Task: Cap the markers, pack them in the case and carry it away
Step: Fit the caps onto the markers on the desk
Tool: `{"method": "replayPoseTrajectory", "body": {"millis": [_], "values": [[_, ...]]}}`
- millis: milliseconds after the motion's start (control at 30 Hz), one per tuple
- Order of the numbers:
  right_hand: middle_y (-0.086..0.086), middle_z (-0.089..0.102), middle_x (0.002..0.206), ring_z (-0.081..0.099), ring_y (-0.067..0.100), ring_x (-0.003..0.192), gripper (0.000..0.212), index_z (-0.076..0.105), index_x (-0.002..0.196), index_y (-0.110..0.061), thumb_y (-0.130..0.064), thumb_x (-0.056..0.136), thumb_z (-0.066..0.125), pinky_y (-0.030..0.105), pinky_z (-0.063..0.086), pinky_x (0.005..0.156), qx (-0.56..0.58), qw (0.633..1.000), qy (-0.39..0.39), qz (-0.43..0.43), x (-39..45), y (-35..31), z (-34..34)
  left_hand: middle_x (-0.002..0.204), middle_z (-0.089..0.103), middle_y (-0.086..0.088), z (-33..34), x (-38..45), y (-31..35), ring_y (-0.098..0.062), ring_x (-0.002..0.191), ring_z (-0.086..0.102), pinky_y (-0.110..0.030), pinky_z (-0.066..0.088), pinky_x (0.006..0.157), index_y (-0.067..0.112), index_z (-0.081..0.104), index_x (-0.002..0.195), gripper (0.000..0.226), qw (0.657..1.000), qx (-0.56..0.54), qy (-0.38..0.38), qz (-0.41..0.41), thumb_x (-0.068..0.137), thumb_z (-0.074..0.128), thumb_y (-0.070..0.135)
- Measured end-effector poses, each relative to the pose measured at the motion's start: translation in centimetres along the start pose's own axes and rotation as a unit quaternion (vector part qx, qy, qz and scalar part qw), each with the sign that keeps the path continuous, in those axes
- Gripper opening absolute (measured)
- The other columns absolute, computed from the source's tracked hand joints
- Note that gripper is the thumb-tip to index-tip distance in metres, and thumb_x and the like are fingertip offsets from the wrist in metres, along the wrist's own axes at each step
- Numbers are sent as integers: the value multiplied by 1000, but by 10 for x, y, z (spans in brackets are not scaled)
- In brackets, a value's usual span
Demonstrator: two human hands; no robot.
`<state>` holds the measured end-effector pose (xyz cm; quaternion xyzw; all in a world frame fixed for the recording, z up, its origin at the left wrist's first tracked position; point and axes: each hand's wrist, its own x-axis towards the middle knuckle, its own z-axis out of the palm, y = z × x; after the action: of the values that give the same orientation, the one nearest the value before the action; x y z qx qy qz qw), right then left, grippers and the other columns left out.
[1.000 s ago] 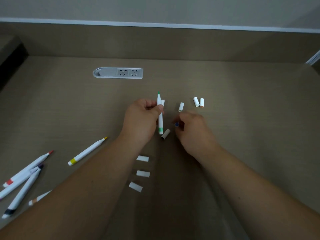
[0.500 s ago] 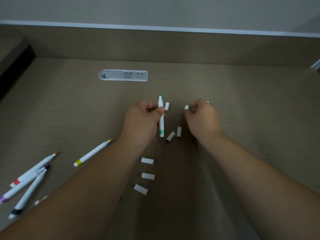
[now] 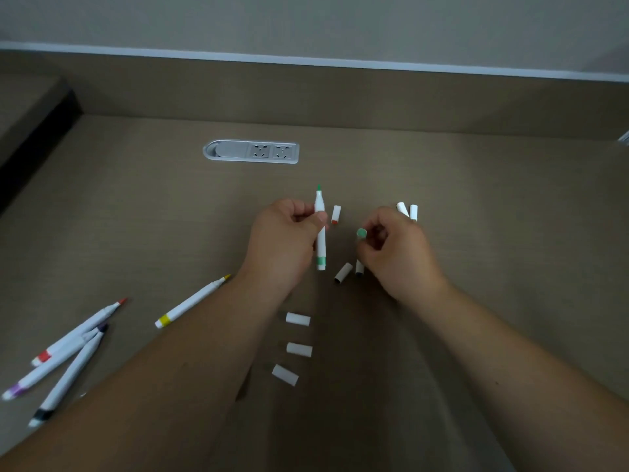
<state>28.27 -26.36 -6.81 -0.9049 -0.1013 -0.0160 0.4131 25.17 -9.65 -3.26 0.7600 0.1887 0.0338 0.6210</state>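
— What had changed by that moment?

— A second before, my right hand [image 3: 394, 253] was low on the desk [image 3: 476, 206], its fingers round a dark-ended cap. By now it had lifted towards 12 o'clock and pinched a green-ended cap [image 3: 361, 233] between thumb and fingertips.

— And the marker?

— My left hand [image 3: 289, 240] had stayed clenched round the green marker [image 3: 320, 229], tip pointing to 12 o'clock. The cap sat at its 3 o'clock, near but apart.

— Meaning?

— I judged the colour matched, so capping could follow. Four uncapped markers [image 3: 68, 352] lay at 8 o'clock, loose caps [image 3: 297, 349] at 6 o'clock. I saw no case.
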Motion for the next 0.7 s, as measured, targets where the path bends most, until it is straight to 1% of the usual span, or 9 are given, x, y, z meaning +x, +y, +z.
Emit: {"method": "replayPoseTrajectory", "body": {"millis": [67,133,200,267,367,433,533,633,700], "values": [[-8,56,65,52,5,54,19,59,78,-18,-2,79,69,13,39,50,12,1000,8,-16,-4,-4,-1,77,72,7,1,0,2,0,62,65,-19,48,60,22,69,93,5,1000,3,-2,4,93,63,21],[-6,57,68,52,8,56,23,57,75,-21,-2,77,69,21,44,52,13,999,20,-28,-6,-6,2,75,72,9,1,0,3,4,59,64,-15,47,56,21,68,94,5,1000,0,-2,5,93,63,20],[-4,59,72,54,11,60,23,57,75,-22,-3,77,70,29,49,55,19,999,17,-29,-6,-7,4,77,72,9,0,-2,3,2,60,64,-15,48,56,23,68,94,5,1000,0,-3,3,93,63,21],[-7,60,76,54,6,63,22,58,77,-23,-5,79,71,25,49,58,21,1000,3,-20,-6,-11,5,80,72,7,-1,-3,2,-2,64,66,-19,48,59,24,68,94,4,1000,2,-4,0,93,64,22],[-14,58,75,55,-3,67,21,61,79,-27,-9,83,71,9,41,59,18,999,-22,-17,-8,-19,6,84,73,4,-4,-3,1,-6,68,67,-21,49,60,21,68,96,5,1000,5,-1,-5,93,64,22],[-12,59,73,55,-4,68,20,62,79,-26,-8,82,71,8,42,60,32,999,-24,-18,-11,-27,8,85,73,3,-9,-3,-1,-7,69,67,-22,49,61,20,68,97,6,1000,13,4,-7,92,65,23],[-10,60,70,53,1,60,19,64,78,-25,-7,81,69,10,41,57,69,997,-33,-4,-17,-38,12,86,74,3,-20,-3,-3,-7,71,68,-24,49,64,17,68,99,10,1000,18,10,-11,92,65,24],[-6,62,69,51,-2,54,16,66,86,-18,-3,83,70,11,41,54,183,982,-27,48,-18,-51,12,87,74,1,-30,-9,-7,-9,71,67,-26,50,65,18,70,100,10,1000,28,-2,-13,92,65,23],[0,63,73,52,2,56,19,64,93,-16,-1,84,71,12,42,54,254,964,2,81,-12,-60,7,86,73,0,-35,-17,-11,-7,68,66,-24,50,61,19,70,100,9,999,33,-21,-15,93,65,21]]}}
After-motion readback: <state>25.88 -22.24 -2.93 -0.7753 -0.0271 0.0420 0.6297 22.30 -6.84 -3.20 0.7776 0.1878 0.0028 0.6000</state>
